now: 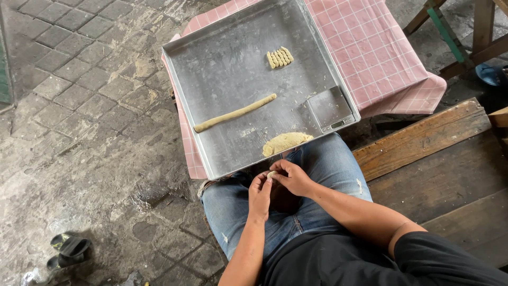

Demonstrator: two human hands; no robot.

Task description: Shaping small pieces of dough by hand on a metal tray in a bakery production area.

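Note:
My left hand [260,195] and my right hand [292,177] meet over my lap, and together they pinch a small pale piece of dough [271,174] between the fingertips. Just beyond them a metal tray [222,69] rests on a pink checked cloth [370,47]. On the tray lie a long thin dough roll [234,113], a flattened dough lump [286,142] at the near edge, and several small shaped dough pieces [280,57] in a row near the far side.
A small digital scale [331,108] sits in the tray's near right corner. I sit on a wooden bench [439,159] in blue jeans. Grey paving stones [79,106] spread to the left, with dark sandals [69,251] at lower left. Wooden legs [476,32] stand at upper right.

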